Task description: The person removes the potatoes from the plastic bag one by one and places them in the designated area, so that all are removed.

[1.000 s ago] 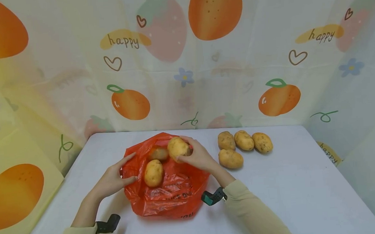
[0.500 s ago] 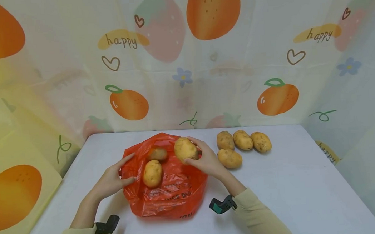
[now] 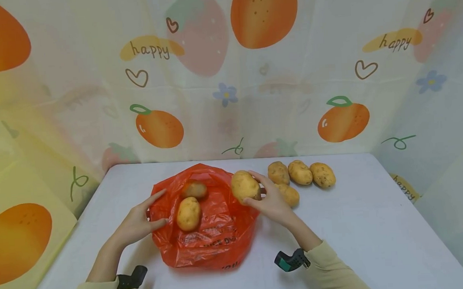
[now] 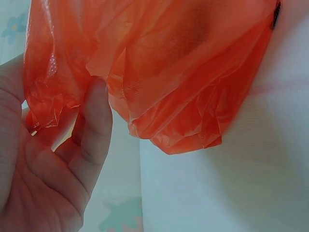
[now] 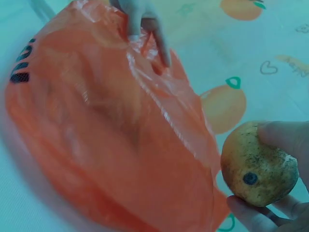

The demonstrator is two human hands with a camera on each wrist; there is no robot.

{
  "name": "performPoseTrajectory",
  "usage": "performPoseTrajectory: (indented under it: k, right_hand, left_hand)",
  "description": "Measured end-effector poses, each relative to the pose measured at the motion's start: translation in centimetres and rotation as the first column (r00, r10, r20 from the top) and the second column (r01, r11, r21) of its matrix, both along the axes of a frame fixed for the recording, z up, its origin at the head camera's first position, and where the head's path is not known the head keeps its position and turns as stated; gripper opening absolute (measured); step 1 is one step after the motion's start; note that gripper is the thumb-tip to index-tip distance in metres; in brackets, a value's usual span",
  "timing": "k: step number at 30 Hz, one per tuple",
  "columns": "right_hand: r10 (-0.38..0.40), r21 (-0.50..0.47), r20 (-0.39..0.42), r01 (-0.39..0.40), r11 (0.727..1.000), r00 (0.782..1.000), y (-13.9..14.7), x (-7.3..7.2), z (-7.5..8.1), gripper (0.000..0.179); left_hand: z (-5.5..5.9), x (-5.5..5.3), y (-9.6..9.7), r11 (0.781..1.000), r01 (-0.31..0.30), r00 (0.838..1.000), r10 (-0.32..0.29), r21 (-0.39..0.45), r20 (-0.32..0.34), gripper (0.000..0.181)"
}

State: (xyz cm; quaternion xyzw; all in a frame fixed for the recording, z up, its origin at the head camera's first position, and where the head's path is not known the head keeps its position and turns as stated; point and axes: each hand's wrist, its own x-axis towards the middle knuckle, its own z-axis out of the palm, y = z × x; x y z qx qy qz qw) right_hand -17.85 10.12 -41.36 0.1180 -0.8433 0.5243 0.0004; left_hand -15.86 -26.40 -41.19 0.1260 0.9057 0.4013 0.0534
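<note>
From here I see R hand [image 3: 274,203] w/ fingers curled round 1 potato [image 3: 244,186] by R rim of red bag [image 3: 216,254], L hand [image 3: 136,223] gripping its L edge, thumb & index well apart, 2 spuds [image 3: 189,214] inside, 4 others [image 3: 300,173] on worktop [image 3: 379,224].

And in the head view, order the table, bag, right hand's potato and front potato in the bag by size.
Table
Bag
Held potato and front potato: too alike to rank; the held one may be nearer the camera.
</note>
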Motion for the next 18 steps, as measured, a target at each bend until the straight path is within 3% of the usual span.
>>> performPoseTrajectory:
  k: [10,14,18]
  right_hand:
    - [0.015,-0.056,-0.037,-0.017,0.998,0.999,2.8,0.9,-0.6,0.075]
    - [0.01,-0.03,-0.1,-0.013,0.999,0.995,4.0,1.1,-0.9,0.073]
    - [-0.015,-0.022,-0.086,0.013,1.0,0.996,5.1,1.4,-1.3,0.071]
  left_hand:
    - [0.0,0.0,-0.1,1.0,0.004,1.0,-0.004,0.002,0.003,0.076]
    - [0.0,0.1,0.0,1.0,0.006,1.0,-0.006,0.012,0.007,0.076]
    - [-0.1,0.0,0.0,1.0,0.003,1.0,-0.003,0.016,0.012,0.075]
